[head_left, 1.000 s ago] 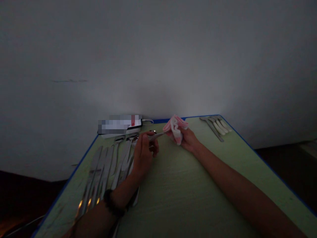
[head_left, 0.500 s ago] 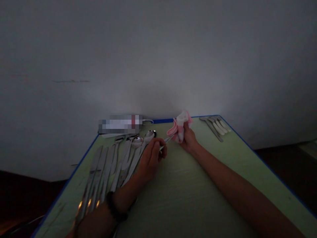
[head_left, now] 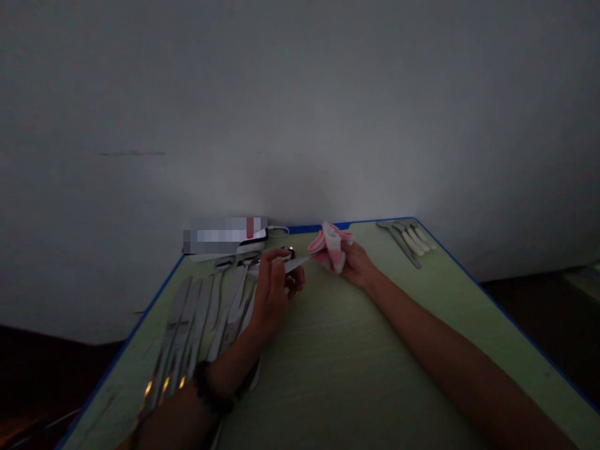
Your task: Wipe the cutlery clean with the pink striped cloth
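My left hand (head_left: 274,287), with a dark beaded bracelet at the wrist, is closed on a flat metal piece of cutlery (head_left: 299,263). The far end of this piece goes into a pink and white cloth (head_left: 334,247), so I cannot tell its kind. Bunched around that end, the cloth is gripped by my right hand (head_left: 359,265). Under and beside my left forearm lie several metal knives (head_left: 177,309) and spoons (head_left: 225,262), side by side; the forearm covers part of them.
The green table (head_left: 337,362) has a blue edge and stands against a grey wall (head_left: 300,112). A blurred-out box-like object (head_left: 225,236) with a white cable (head_left: 280,230) sits at the back left. At the back right lie several utensils with white handles (head_left: 413,239) and a metal one (head_left: 404,245).
Both hands, the cutlery and the cloth have shifted a little to the left. More of the flat metal shows between my left hand and the cloth, and the cloth's folds have changed shape.
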The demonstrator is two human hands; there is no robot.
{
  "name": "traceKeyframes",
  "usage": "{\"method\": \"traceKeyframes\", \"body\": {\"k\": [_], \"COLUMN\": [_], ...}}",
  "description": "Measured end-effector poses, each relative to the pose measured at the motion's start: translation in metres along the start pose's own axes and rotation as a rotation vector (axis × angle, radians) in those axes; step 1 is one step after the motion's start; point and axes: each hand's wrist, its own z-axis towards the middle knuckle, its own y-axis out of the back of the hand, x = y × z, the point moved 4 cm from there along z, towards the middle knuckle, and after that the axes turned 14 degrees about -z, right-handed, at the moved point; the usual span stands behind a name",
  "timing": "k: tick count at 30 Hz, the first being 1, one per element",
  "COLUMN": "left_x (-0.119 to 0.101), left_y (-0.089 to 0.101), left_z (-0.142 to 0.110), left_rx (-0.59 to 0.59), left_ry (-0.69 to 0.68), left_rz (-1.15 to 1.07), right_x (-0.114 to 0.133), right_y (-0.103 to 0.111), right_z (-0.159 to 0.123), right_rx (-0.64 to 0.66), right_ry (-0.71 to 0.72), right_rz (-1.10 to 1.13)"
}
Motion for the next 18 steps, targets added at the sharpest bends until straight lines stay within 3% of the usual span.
{"method": "traceKeyframes", "body": {"k": [5,9,13,16,18], "left_x": [0.004,0.013,0.015,0.012,0.01], "left_y": [-0.001,-0.008,-0.015,-0.016,-0.015], "left_z": [0.002,0.0,-0.004,-0.005,-0.006], "left_rx": [0.014,0.185,0.369,0.397,0.39], "left_ry": [0.012,0.13,0.195,0.196,0.207], "left_rz": [0.04,0.249,0.503,0.537,0.502], "right_x": [-0.002,-0.006,-0.002,0.001,0.002], "right_y": [0.006,0.015,0.013,0.01,0.012], "right_z": [0.003,0.006,0.006,0.005,0.006], "right_rx": [-0.108,-0.273,-0.217,-0.167,-0.214], "right_ry": [0.055,-0.003,-0.02,0.0,0.033], "right_rz": [0.033,0.126,0.193,0.236,0.226]}}
